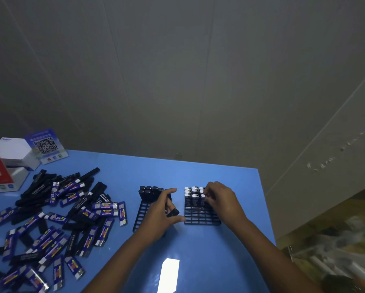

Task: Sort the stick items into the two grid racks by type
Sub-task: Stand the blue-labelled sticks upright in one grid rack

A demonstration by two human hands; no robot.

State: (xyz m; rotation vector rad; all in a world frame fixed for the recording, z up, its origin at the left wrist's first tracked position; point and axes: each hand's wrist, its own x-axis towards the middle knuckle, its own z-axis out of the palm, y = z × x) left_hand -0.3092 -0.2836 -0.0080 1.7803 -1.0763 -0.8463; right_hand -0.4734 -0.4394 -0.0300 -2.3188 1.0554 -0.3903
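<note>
Stick items point(50, 218): loose heap, tabletop point(198, 250) left edge | left hand point(162, 214) grips black stick point(173, 212) over left rack point(141, 214) | right hand point(221, 199) pinches blue stick point(203, 196) in right rack point(201, 216), near right edge.

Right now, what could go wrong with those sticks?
The left hand holds a black plastic stick over the left black grid rack; a loose grip might drop it. The right hand crowds the white-capped blue sticks standing in the right black grid rack and could tip them.
</note>
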